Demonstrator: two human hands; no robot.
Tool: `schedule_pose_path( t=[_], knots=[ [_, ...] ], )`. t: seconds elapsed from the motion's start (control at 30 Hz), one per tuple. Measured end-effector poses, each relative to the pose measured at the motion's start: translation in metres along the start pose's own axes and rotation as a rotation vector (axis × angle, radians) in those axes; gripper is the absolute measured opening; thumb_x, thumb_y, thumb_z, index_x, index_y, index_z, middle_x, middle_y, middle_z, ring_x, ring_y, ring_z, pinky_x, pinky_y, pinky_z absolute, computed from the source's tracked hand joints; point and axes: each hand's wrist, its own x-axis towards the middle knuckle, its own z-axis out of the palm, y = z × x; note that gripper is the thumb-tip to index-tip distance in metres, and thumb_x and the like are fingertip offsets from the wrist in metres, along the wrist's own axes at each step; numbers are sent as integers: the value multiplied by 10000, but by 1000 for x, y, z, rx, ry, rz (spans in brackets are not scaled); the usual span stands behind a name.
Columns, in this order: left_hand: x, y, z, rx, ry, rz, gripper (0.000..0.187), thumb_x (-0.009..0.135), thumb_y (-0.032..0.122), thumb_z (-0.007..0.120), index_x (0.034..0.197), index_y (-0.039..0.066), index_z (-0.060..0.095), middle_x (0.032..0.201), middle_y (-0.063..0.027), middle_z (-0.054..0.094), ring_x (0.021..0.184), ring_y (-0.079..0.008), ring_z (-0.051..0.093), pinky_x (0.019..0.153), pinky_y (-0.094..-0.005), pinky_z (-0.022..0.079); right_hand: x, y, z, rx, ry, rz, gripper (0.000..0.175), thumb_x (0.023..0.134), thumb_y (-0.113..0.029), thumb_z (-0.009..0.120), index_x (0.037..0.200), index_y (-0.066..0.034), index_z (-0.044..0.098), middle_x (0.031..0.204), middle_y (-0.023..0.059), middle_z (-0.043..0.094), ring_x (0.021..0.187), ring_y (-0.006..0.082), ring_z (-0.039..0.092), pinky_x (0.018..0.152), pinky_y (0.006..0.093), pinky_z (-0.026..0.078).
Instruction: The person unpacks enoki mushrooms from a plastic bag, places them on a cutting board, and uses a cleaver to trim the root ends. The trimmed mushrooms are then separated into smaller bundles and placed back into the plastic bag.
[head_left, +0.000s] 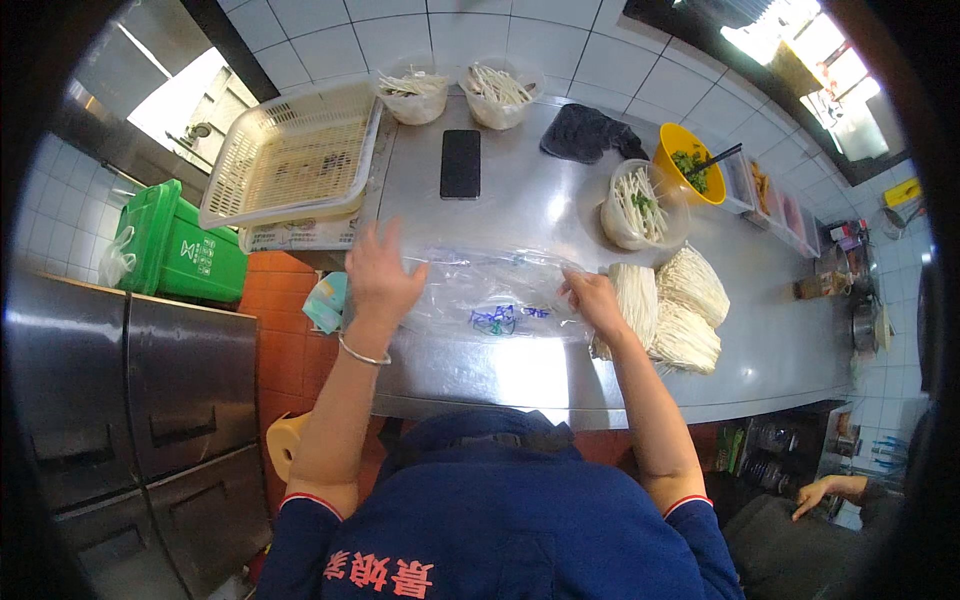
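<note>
A clear plastic bag (487, 289) with coloured print lies flat on the steel worktop (450, 375). My right hand (596, 300) pinches its right end between thumb and fingers. At the bag's left end is my left hand (384, 274), fingers spread and slightly blurred, holding nothing visible. Several bundles of enoki mushrooms (690, 337) lie beside my right hand, partly behind the wrist. Beyond them stands a clear tub of enoki with green herbs (641, 206). A black smartphone (460, 165) rests beyond the bag.
A cream plastic basket (300, 157) stands at the left rear, two tubs of mushrooms (412, 97) (499, 94) by the tiled wall. A dark cloth (589, 133), a yellow bowl of herbs (690, 163) and clear containers (780, 199) line the rear right. Another person's hand (817, 495) shows lower right.
</note>
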Motion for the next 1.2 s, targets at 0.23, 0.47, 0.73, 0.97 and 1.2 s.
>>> schedule_pose_path(
  t=[0.23, 0.47, 0.73, 0.97, 1.2],
  knots=[
    [-19, 59, 32, -244, -753, 211, 329, 682, 43, 626, 1007, 38, 580, 910, -165, 607, 848, -350, 609, 734, -413, 504, 19, 9, -1, -117, 87, -107, 386, 878, -336, 541, 886, 39, 633, 595, 110, 587, 553, 185, 563, 574, 321, 439],
    [-55, 63, 39, -49, -911, 145, 353, 675, 50, 633, 1012, -7, 545, 916, -193, 576, 807, -364, 616, 675, -417, 518, 18, -15, -12, -691, 664, -589, 331, 811, -259, 600, 1004, 10, 577, 860, 153, 616, 786, 257, 602, 678, 344, 465],
    [-35, 60, 51, 41, -779, 243, 628, 647, 98, 697, 1229, 88, 460, 1059, -145, 538, 998, -326, 523, 798, -445, 483, 1, -11, 36, -1107, -77, -472, 568, 623, -235, 731, 1124, -86, 508, 1113, 164, 510, 1028, 348, 511, 842, 459, 450],
    [-11, 55, 62, 118, -863, 202, 981, 440, 226, 864, 1306, 152, 410, 1113, -153, 529, 1060, -333, 505, 841, -435, 480, 28, 2, 34, -1390, -40, -399, 766, 652, -290, 715, 1324, -154, 373, 1292, 164, 405, 1196, 349, 399, 896, 512, 401],
    [-4, 51, 66, 167, -995, 187, 1037, 389, 254, 885, 1298, 110, 409, 1137, -147, 519, 1079, -325, 501, 833, -419, 485, 18, -5, 56, -1414, -171, -308, 829, 685, -307, 715, 1388, -199, 288, 1402, 127, 302, 1289, 344, 294, 925, 526, 372]
  ],
)
